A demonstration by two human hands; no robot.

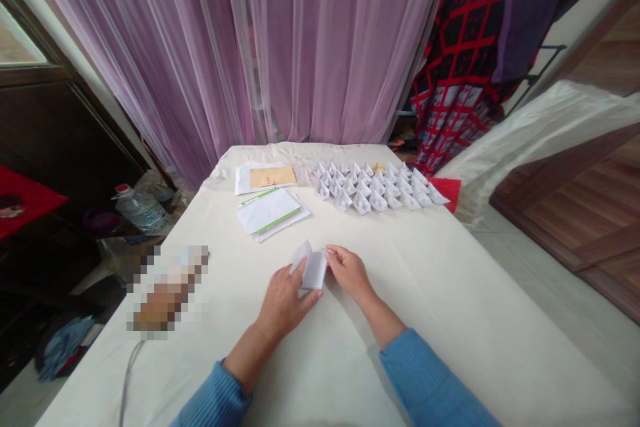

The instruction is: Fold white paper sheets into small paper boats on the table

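Note:
A partly folded piece of white paper (315, 269) is between my hands near the middle of the white-covered table, with one flap raised on its left. My left hand (284, 300) grips it from the left, thumb along the near edge and fingers at the raised flap. At the paper's upper right corner, my right hand (350, 272) pinches the edge between thumb and fingertips. Beyond my hands on the right, several small folded paper boats (361, 201) stand in rows, with a single yellow-brown one (379, 167) in the back row.
Back left on the table (440, 327) lie white sheets with green strips (273, 212) and a brown envelope (273, 176). A blurred-out object (167, 290) with a cable sits at the left edge. A red item (447, 192) lies beside the boats; a water bottle (143, 209) stands off the table.

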